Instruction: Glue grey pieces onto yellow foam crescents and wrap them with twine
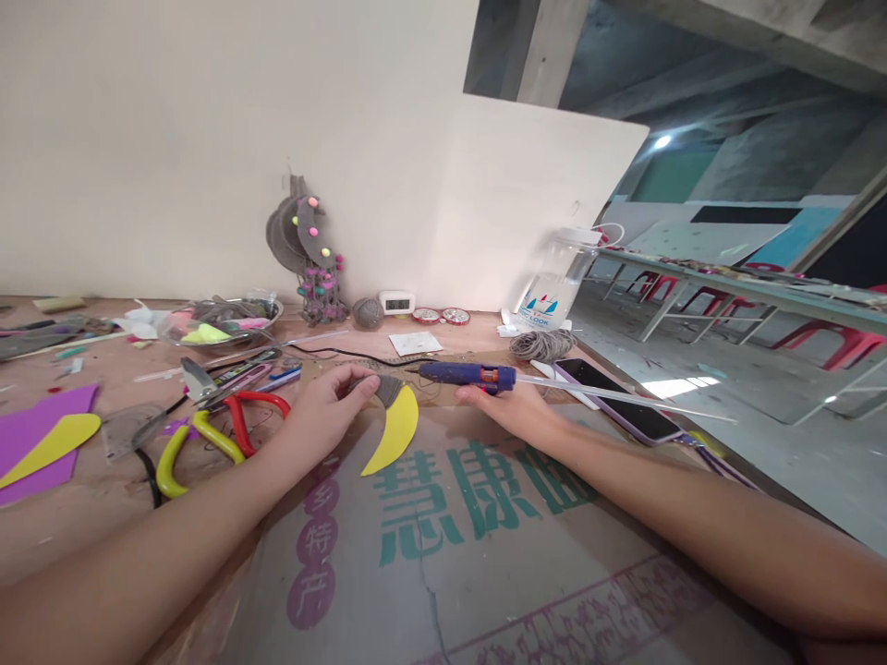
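Observation:
Between the fingers and thumb of my left hand point(338, 406) is the top of a yellow crescent-shaped piece point(396, 429), its upper end wound with grey yarn point(389, 390). Its pointed end hangs down to the left. My right hand point(509, 406) is closed around a blue hot glue gun point(464, 374), with a long clear glue stick point(624, 399) sticking out of its back. The gun's nozzle points left, close to the yarn-wrapped end; whether they touch I cannot tell. Beneath both hands lies a printed plastic-covered board point(416, 591).
Left of me are red-handled pliers point(258, 406), yellow-handled pliers point(200, 453) and purple foam sheets point(42, 443). A bowl of scraps point(228, 323), a grey yarn ball point(368, 313) and a small digital clock point(397, 303) stand behind. A phone point(616, 402), yarn skein point(542, 345) and plastic bottle point(551, 282) are at right.

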Demonstrator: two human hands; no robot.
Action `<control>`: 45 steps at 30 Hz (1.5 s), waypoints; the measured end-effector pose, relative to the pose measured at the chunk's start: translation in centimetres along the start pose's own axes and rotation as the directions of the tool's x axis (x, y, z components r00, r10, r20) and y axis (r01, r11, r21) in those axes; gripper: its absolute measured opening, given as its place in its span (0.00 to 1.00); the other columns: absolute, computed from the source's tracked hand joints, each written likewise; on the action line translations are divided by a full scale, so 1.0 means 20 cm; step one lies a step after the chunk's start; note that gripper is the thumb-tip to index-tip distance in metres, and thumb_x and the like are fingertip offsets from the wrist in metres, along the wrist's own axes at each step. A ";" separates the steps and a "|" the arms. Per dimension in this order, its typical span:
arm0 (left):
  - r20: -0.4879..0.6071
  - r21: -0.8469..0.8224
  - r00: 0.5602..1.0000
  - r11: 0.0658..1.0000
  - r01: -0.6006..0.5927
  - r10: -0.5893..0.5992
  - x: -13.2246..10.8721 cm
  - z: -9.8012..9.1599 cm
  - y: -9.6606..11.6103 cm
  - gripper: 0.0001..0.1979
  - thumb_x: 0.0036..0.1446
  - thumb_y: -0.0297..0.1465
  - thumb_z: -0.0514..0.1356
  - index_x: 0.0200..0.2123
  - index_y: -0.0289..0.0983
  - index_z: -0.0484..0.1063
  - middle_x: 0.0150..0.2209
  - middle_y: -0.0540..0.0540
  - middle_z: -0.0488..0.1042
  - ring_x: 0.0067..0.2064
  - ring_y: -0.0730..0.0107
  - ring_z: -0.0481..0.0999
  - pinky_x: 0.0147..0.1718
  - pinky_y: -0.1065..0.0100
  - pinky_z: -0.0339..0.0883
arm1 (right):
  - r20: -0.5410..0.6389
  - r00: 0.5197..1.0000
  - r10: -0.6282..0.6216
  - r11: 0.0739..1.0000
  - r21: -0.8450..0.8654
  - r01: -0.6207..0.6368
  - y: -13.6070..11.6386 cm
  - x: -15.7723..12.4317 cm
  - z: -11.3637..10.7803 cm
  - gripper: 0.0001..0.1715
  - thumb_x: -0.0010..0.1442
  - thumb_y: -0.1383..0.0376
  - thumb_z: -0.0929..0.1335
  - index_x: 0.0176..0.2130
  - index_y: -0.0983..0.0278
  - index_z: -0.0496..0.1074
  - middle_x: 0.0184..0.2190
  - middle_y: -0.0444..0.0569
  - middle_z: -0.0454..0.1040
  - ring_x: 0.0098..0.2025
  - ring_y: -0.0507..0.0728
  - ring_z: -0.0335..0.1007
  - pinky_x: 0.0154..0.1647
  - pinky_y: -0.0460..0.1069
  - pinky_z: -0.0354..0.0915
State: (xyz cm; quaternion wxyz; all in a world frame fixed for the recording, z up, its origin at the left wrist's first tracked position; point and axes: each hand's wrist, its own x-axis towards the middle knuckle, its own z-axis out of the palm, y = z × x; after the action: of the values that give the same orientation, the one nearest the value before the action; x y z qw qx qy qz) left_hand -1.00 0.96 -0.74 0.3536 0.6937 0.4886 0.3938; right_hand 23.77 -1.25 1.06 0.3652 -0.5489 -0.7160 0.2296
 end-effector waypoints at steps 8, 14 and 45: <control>0.023 -0.028 0.999 0.999 0.034 -0.034 -0.01 0.00 0.03 0.17 0.53 0.45 0.53 0.35 0.37 0.70 0.25 0.52 0.67 0.25 0.74 0.63 0.22 0.73 0.55 | 0.071 0.992 -0.101 0.990 0.110 0.093 -0.12 0.06 -0.12 0.20 0.60 0.55 0.60 0.28 0.67 0.70 0.28 0.48 0.72 0.29 0.50 0.66 0.31 0.45 0.62; 0.024 -0.042 0.999 0.998 0.036 -0.035 -0.01 0.00 0.03 0.16 0.53 0.44 0.54 0.35 0.38 0.70 0.24 0.52 0.67 0.25 0.74 0.64 0.23 0.73 0.55 | 0.027 1.000 -0.016 0.998 -0.054 0.018 -0.12 0.25 -0.21 0.18 0.55 0.55 0.66 0.37 0.67 0.73 0.34 0.50 0.75 0.34 0.54 0.69 0.29 0.45 0.62; 0.024 -0.056 0.999 0.998 0.033 -0.031 -0.01 0.00 0.03 0.16 0.52 0.44 0.55 0.34 0.38 0.70 0.27 0.51 0.70 0.27 0.71 0.67 0.25 0.72 0.58 | 0.064 0.960 -0.273 0.727 -0.640 0.249 0.03 0.31 -0.10 0.15 0.58 0.60 0.64 0.39 0.68 0.72 0.43 0.60 0.72 0.49 0.65 0.62 0.51 0.59 0.53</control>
State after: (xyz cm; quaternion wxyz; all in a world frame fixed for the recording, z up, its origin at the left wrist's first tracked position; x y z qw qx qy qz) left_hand -0.77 0.61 -0.22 0.3848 0.6802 0.4843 0.3934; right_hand 24.91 4.73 3.52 0.1964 -0.5381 -0.8145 -0.0922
